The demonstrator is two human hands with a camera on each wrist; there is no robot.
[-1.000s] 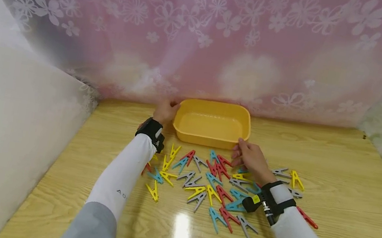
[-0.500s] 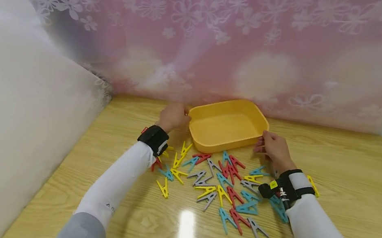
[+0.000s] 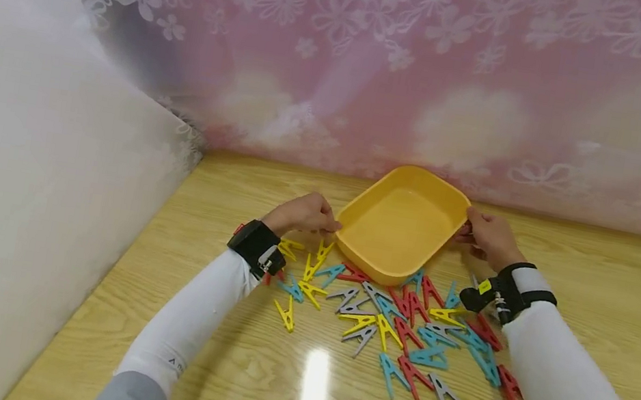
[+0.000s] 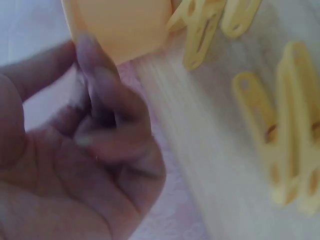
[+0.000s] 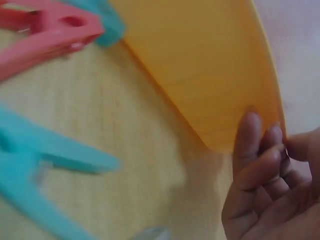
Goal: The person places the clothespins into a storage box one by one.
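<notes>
A yellow plastic basin (image 3: 400, 229) is turned at an angle at the back of the wooden table, between both hands. My left hand (image 3: 309, 214) pinches its rim at the left corner; the left wrist view shows thumb and fingers meeting at the basin's edge (image 4: 120, 30). At the far right corner my right hand (image 3: 491, 239) grips the rim, thumb outside the wall and fingers under it in the right wrist view. Right in front of the basin lie scattered clothespins (image 3: 360, 320) in yellow, red, blue and grey, some partly hidden by its near corner.
Yellow clothespins (image 4: 295, 130) lie beside the left hand, while a red clothespin (image 5: 50, 30) and a blue clothespin (image 5: 40, 165) lie near the right. A pink flowered cloth (image 3: 378, 63) hangs behind the table (image 3: 245, 368). A white wall (image 3: 18, 182) borders the left side.
Both hands have turned the basin from lying straight to a slant, its left end swinging toward the person and its right end away. Its near corner now overlaps some clothespins in the head view.
</notes>
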